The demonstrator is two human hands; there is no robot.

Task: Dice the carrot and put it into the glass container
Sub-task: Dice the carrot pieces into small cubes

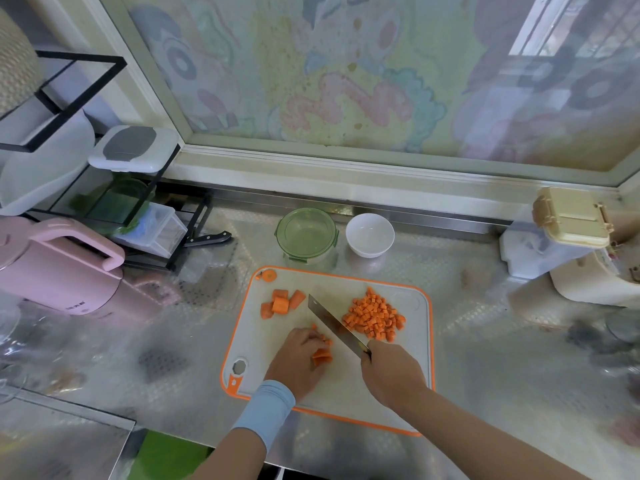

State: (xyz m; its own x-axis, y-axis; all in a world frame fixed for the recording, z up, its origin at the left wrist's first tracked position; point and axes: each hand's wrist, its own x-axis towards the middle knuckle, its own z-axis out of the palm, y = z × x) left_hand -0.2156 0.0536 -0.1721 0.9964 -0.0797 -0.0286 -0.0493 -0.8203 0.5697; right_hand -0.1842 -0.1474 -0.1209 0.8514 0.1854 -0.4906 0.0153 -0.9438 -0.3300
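Pins a carrot piece (322,355) to the cutting board (417,362) under the curled left hand (298,358), steadying it. Grips the knife (332,322) in the right hand (389,374). Keeps diced cubes (374,318) heaped aside, clear of the blade; leaves the glass container (306,233) beyond, unfilled.

Orange on white, over a silvery, dot-embossed steel surface (502,375)
An orange-rimmed white plastic cutting board (412,344) carries bright orange carrot cubes (374,318) — behind it, a round green-lidded glass container (306,233), a plain white ceramic bowl (370,235), a pastel pink kettle (59,271).
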